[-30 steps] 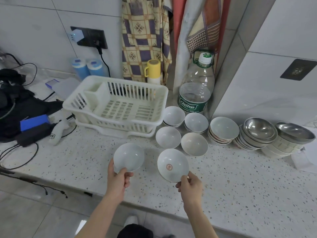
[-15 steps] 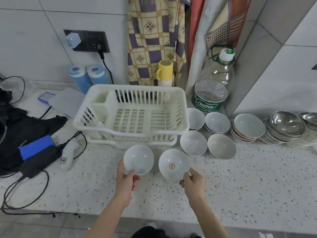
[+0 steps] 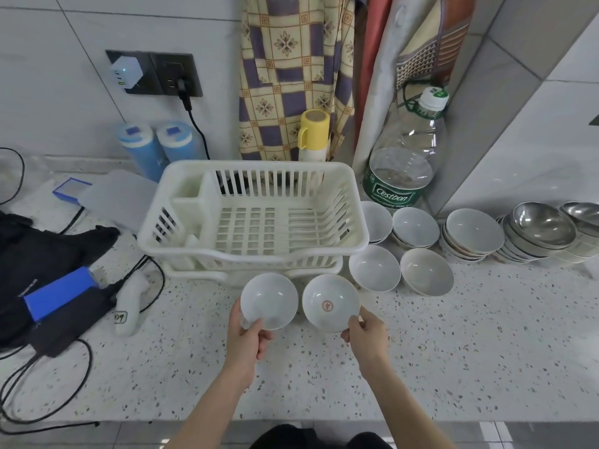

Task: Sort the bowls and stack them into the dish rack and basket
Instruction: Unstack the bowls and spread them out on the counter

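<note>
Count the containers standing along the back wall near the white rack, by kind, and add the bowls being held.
Blue canisters: 2
Yellow-capped flask: 1
Clear water bottle: 1
Held bowls: 2, the plain white bowl in the left hand and the red-marked bowl in the right hand
Total: 6

"Cestbon" on water bottle (image 3: 400, 176) label
</note>
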`<act>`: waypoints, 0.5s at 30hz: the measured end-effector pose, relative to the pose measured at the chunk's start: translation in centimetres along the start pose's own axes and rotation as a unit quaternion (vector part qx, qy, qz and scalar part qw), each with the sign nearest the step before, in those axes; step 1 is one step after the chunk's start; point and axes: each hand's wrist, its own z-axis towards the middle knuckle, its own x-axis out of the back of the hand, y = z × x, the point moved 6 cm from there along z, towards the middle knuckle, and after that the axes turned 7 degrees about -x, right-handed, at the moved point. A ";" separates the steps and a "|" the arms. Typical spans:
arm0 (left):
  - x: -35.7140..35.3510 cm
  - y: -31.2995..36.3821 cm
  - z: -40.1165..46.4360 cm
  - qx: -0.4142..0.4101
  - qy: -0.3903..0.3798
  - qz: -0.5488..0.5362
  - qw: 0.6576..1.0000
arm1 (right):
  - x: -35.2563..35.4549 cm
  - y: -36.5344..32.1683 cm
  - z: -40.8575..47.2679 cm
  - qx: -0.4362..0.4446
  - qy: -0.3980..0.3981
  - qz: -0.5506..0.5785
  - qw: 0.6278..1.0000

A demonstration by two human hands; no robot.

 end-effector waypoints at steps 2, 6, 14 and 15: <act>0.0 0.0 0.0 0.000 -0.002 -0.005 1.000 | -0.1 0.0 0.1 -0.003 0.003 -0.001 1.000; 0.0 0.0 0.1 0.001 -0.004 0.000 1.000 | -0.3 0.1 0.3 -0.011 0.008 -0.007 1.000; -0.1 0.1 0.5 0.003 0.003 0.029 1.000 | -0.5 -0.1 0.3 -0.009 0.008 -0.006 1.000; -0.1 0.0 0.5 0.005 0.003 0.031 1.000 | -0.5 -0.1 0.3 -0.010 0.007 -0.003 1.000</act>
